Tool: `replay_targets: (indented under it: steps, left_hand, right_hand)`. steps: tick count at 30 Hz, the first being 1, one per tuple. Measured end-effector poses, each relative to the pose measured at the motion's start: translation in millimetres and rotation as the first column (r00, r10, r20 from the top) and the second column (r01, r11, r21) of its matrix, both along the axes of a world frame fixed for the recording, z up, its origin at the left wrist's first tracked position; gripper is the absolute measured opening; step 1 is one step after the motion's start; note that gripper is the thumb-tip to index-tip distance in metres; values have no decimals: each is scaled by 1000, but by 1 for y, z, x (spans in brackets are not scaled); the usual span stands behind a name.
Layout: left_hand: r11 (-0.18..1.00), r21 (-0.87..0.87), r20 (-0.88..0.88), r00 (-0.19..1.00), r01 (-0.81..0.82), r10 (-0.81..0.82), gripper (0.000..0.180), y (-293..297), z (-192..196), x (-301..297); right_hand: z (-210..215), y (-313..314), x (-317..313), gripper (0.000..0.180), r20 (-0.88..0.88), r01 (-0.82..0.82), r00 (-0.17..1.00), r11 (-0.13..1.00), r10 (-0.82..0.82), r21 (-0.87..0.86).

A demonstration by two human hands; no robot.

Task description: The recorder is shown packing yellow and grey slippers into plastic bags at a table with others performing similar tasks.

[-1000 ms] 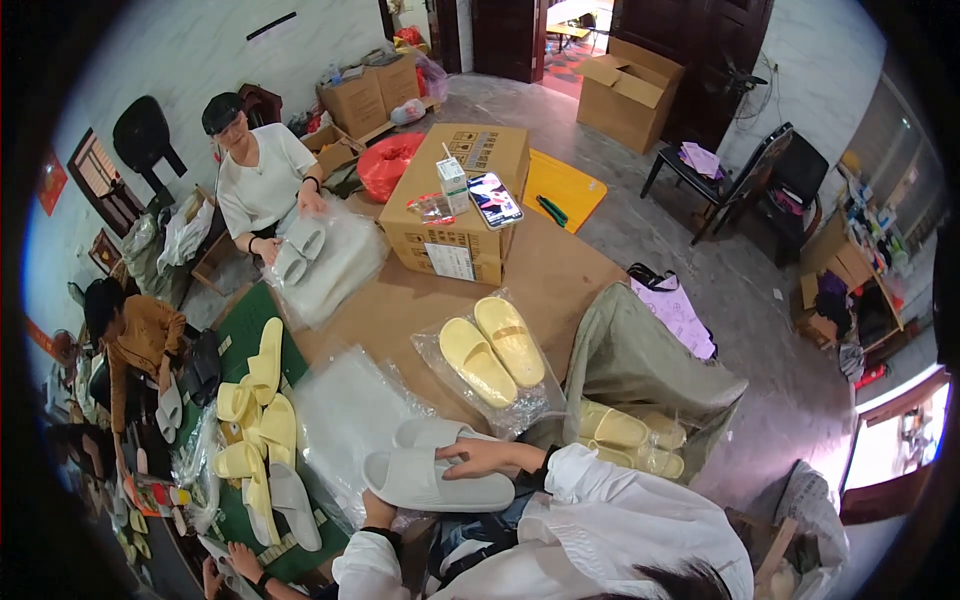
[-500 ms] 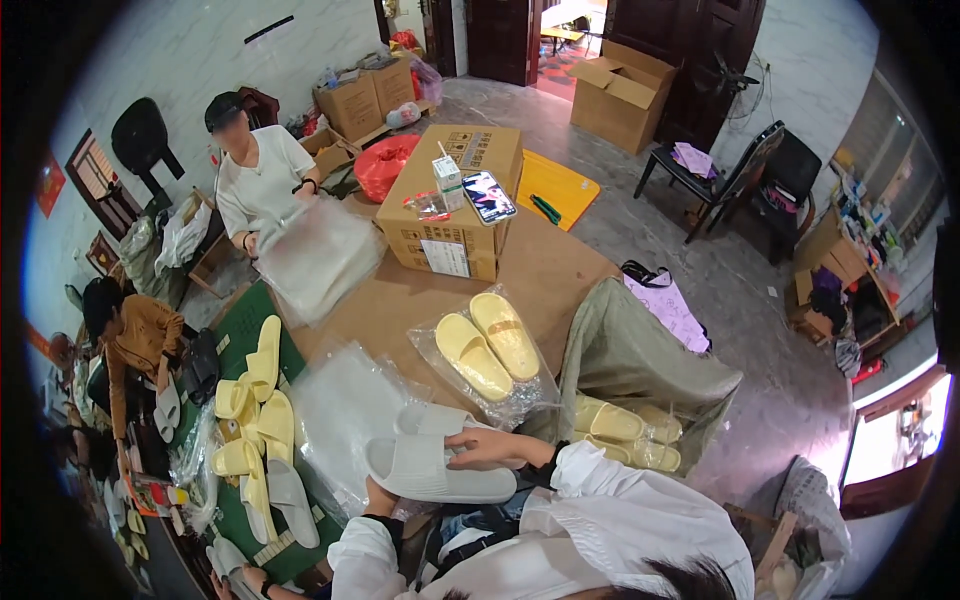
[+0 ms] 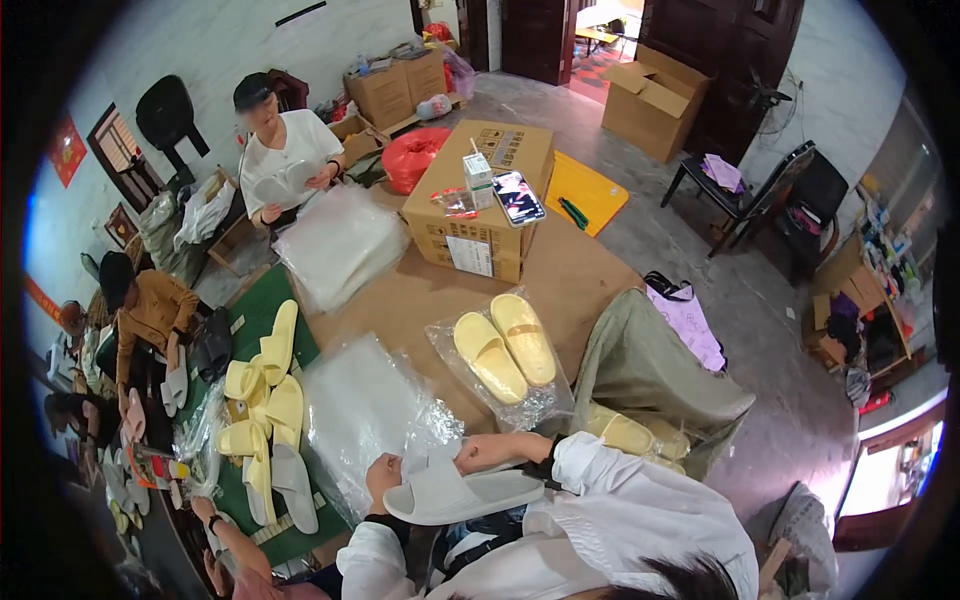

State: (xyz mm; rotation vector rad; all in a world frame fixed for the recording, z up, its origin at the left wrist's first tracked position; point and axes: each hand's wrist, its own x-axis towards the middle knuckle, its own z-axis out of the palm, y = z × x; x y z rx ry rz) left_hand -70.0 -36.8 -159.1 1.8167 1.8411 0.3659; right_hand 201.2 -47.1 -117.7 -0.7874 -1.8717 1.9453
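Your left hand (image 3: pixel 383 474) and right hand (image 3: pixel 472 453) both grip a grey slipper (image 3: pixel 455 494); bagged yellow slippers (image 3: pixel 505 342) lie just beyond your right hand on the tabletop (image 3: pixel 420 300).

both hands, left hand (image 3: pixel 383 474) and right hand (image 3: pixel 472 455), curled close together.

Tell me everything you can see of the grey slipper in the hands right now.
The grey slipper is an open-toed slide, plain pale grey, of what looks like soft foam, with a broad strap. It lies roughly level and lengthwise across the person's front, above the lap. The left hand grips its strap end; the right hand rests along its upper edge, against a clear plastic bag.
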Motion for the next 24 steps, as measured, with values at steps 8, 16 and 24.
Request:
replay_targets:
  steps: [8,16,24]
  left_hand:
    - [938,181,-81,955,296,-286,13,-23,4,-18]
    - [808,566,-36,984,165,-175,6,-10,53,-4]
    - [736,609,-107,950,295,-292,12,-2,57,7]
  right_hand:
    - [-17,7,-18,30,90,118,985,958,-146,261]
    - [-33,5,-14,28,103,320,901,806,-421,498]
    - [7,-8,-30,20,197,134,834,534,-516,835]
